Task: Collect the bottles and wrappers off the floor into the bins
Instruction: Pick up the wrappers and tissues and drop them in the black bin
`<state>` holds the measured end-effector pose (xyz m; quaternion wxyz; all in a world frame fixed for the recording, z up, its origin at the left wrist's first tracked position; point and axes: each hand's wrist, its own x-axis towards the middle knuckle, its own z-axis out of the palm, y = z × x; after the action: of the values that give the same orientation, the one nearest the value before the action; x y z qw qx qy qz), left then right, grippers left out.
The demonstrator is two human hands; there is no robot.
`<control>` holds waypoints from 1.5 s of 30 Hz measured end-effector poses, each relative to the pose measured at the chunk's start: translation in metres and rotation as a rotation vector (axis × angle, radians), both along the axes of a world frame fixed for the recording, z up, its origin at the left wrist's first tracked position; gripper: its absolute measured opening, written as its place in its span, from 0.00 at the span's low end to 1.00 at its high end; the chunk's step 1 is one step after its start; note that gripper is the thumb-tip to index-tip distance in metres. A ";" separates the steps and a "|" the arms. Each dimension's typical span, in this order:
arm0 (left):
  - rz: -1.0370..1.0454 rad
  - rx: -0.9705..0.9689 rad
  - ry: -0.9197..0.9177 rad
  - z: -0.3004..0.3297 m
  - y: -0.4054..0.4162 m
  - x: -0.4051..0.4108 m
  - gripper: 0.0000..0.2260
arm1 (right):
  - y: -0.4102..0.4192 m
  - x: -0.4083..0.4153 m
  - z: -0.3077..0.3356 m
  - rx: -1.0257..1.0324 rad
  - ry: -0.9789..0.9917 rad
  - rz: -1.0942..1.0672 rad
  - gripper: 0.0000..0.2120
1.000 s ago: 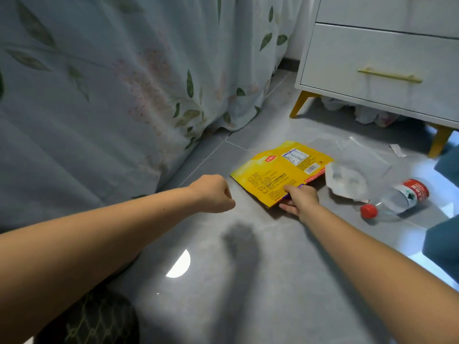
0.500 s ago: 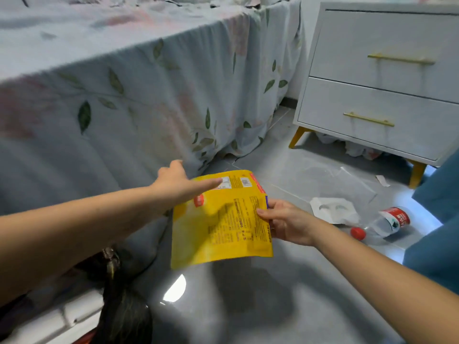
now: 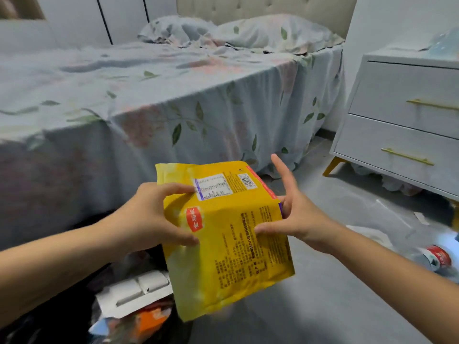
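A large yellow wrapper (image 3: pixel 231 247) with printed text hangs in the air between my hands. My left hand (image 3: pixel 151 219) grips its left edge, fingers on top and thumb on the front. My right hand (image 3: pixel 295 214) pinches the right edge, thumb on the front and fingers behind, with the index finger stretched up free. Below the wrapper, at the lower left, a black-lined bin (image 3: pixel 106 274) holds a white card tray and an orange packet. A clear bottle with a red label (image 3: pixel 434 259) lies on the grey floor at the right, near a white wrapper (image 3: pixel 370 234).
A bed with a leaf-print sheet (image 3: pixel 149 95) fills the left and centre. A white nightstand with gold handles (image 3: pixel 407 125) stands at the right, with crumpled things under it. A small paper scrap (image 3: pixel 421 218) lies on the floor.
The wrapper has come up off the floor and moved left over the bin. My left hand, first a fist and then open, has taken hold of it. The view has tilted up.
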<state>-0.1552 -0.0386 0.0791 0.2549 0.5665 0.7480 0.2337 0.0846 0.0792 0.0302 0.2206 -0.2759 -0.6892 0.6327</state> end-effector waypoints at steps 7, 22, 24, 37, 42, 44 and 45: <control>-0.095 0.018 0.167 -0.010 -0.044 -0.002 0.43 | -0.026 -0.030 0.021 0.417 -0.158 -0.096 0.43; -0.117 0.129 -0.275 0.017 -0.055 -0.052 0.13 | -0.042 -0.044 0.036 0.293 -0.075 -0.119 0.31; -0.117 0.089 -0.365 0.018 -0.059 -0.053 0.13 | -0.046 -0.048 0.032 0.115 -0.080 0.028 0.30; 0.087 0.128 0.624 0.004 -0.082 -0.149 0.12 | -0.039 -0.159 0.033 0.430 -0.276 0.399 0.16; 0.095 0.177 0.624 -0.019 -0.089 -0.153 0.07 | -0.048 -0.226 -0.013 0.257 -0.548 0.605 0.15; 0.025 0.126 0.581 -0.026 -0.088 -0.148 0.07 | -0.049 -0.244 -0.033 0.301 -0.661 0.588 0.17; -0.038 0.072 0.562 -0.030 -0.088 -0.145 0.06 | -0.049 -0.251 -0.040 0.366 -0.729 0.584 0.19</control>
<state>-0.2997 -0.1262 0.0495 0.0216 0.6315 0.7699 0.0891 -0.1660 0.0304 -0.0094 -0.1763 -0.2312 -0.8696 0.3991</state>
